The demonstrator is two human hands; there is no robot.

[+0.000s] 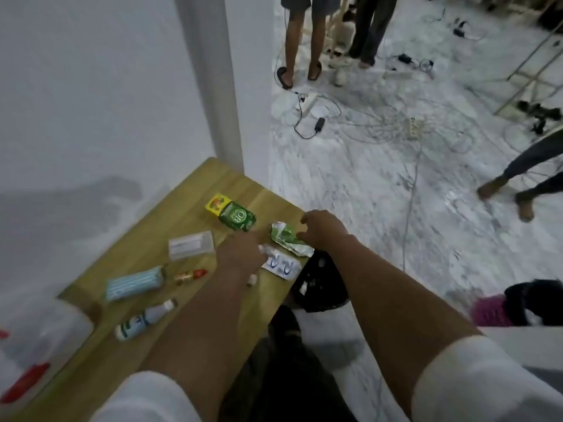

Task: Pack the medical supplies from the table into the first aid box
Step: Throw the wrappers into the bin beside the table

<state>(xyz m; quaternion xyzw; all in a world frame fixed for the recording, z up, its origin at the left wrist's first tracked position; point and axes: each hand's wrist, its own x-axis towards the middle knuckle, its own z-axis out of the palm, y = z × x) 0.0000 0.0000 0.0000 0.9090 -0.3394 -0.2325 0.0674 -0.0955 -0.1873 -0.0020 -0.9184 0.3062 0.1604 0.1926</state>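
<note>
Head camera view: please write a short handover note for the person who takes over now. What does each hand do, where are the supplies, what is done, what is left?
Left hand: lowered onto the wooden table, fingers by the white flat packet with blue print; grip unclear.
Right hand: pinching the crumpled green and silver foil wrapper at the table edge.
On the table: green pouch against a yellow box, clear plastic case, light blue mask pack, small red and gold item, white bottle lying down.
White first aid box with red latches: at the left edge, blurred; contents not visible.
Done: nothing visibly packed. Left: all listed items.
</note>
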